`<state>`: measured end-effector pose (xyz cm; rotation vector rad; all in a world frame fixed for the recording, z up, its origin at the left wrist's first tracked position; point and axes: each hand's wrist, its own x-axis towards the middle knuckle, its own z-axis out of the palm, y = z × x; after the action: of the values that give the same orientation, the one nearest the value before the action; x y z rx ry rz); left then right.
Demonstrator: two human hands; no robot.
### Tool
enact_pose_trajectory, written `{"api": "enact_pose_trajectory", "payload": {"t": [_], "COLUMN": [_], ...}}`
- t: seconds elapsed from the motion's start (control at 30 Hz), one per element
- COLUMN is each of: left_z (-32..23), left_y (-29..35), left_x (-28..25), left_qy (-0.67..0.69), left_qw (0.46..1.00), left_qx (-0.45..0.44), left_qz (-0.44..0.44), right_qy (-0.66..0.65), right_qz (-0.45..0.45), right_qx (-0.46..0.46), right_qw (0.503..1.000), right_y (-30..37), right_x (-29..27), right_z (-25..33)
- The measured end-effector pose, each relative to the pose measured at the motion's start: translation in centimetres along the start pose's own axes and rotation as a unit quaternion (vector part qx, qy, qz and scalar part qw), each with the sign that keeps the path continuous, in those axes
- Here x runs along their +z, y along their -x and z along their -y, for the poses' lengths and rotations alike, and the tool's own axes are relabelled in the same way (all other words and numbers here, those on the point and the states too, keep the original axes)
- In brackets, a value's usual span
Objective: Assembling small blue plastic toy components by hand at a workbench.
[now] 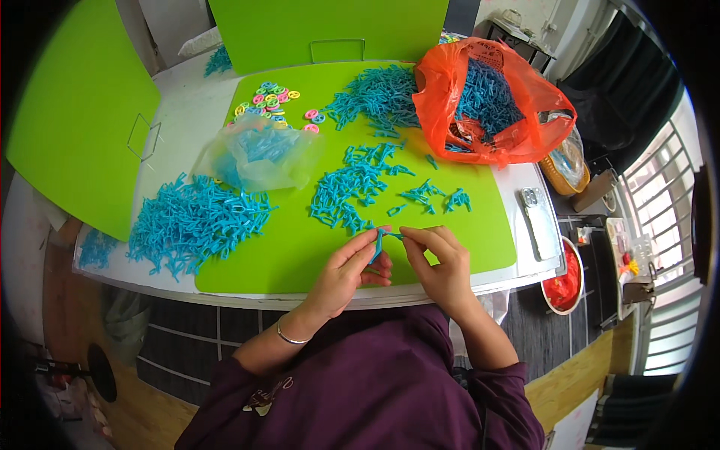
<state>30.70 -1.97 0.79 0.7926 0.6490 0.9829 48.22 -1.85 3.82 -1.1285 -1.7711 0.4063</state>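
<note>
Presently, head view: both hands meet over the near edge of the green board (472,259). Left hand (341,274) pinches a blue plastic piece (378,246) between thumb and forefinger, lower fingers loosely parted; its long axis slants down toward the wearer. Right hand (444,270), thumb and forefinger nearly closed, grips a blue tip at the piece's upper right; cannot tell whether joined. Loose pile (349,184) just beyond the left fingertips: slim, glossy, forked. Farther off, crinkled red bag (442,105), cloudy film bag (289,161), flat pastel rings (274,97).

slim blue plastic (377,247), one piece or two unclear: one length slants down, another runs sideways between the hands (444,268).
</note>
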Motion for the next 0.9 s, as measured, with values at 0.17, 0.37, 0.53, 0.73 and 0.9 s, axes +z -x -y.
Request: {"api": "enact_pose_trajectory", "payload": {"t": [0.17, 0.37, 0.53, 0.73, 0.9], "left_z": [-0.1, -0.7, 0.4, 0.3, 0.4], "left_y": [0.0, 0.4, 0.4, 0.5, 0.4], "left_x": [0.0, 0.3, 0.3, 0.8, 0.6], "left_qy": [0.011, 0.015, -0.241, -0.287, -0.357], "left_qw": [1.0, 0.999, 0.962, 0.947, 0.92], "left_qx": [-0.009, -0.008, 0.121, 0.132, 0.153], "left_qz": [0.01, 0.044, 0.035, 0.052, 0.058], "right_qy": [0.049, 0.06, 0.156, -0.268, -0.25], "right_qz": [-0.016, -0.04, -0.047, 0.014, 0.038], "right_qx": [-0.044, -0.061, -0.158, 0.267, 0.284], "right_qw": [0.998, 0.996, 0.974, 0.926, 0.925], "right_y": [0.2, 0.5, 1.0, 1.9, 2.6], "right_x": [0.3, 0.4, 0.4, 0.6, 0.1], "right_z": [-0.4, -0.2, 0.4, 0.0, -0.6]}}
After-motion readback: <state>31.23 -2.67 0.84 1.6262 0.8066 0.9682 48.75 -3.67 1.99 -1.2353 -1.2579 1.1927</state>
